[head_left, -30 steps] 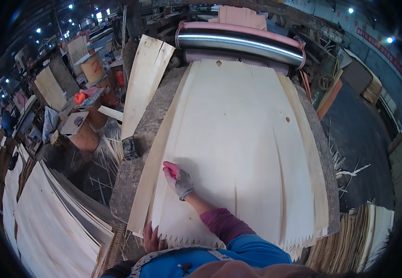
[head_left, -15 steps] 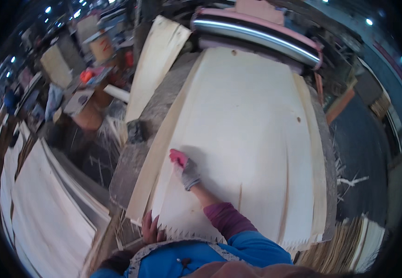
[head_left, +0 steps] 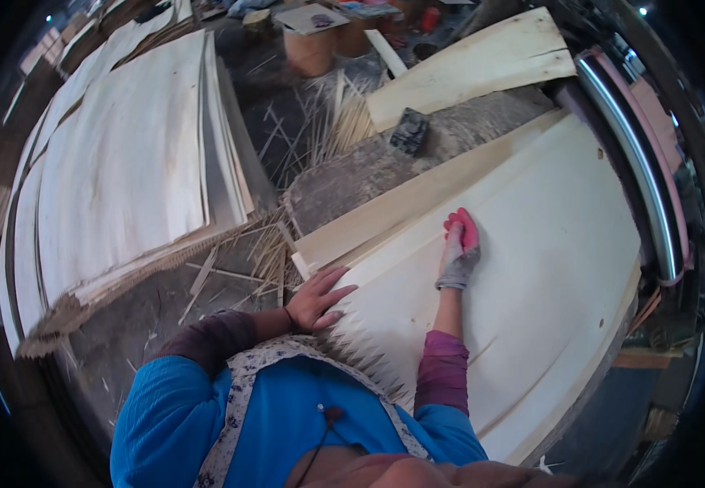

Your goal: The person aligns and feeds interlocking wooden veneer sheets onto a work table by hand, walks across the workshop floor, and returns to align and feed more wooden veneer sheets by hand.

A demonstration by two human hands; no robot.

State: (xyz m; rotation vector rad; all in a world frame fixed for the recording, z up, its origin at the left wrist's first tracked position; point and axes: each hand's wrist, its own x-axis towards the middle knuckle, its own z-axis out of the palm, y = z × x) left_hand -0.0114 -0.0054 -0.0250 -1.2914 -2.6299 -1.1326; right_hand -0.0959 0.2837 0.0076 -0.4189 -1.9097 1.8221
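Cream veneer (head_left: 556, 220) under left hand (head_left: 318, 299), spread at toothed edge (head_left: 357, 337), and right hand (head_left: 461, 246), fingers bunched together.

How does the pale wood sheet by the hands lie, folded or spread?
Spread out: the pale wood sheet lies broad and unfolded, its toothed near edge showing beside the left hand.

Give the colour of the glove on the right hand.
Glove: pink toward the tip, grey at the cuff; best in the head view.

View swung left — roller (head_left: 645, 163) now rightward, left hand (head_left: 317, 301) fuller
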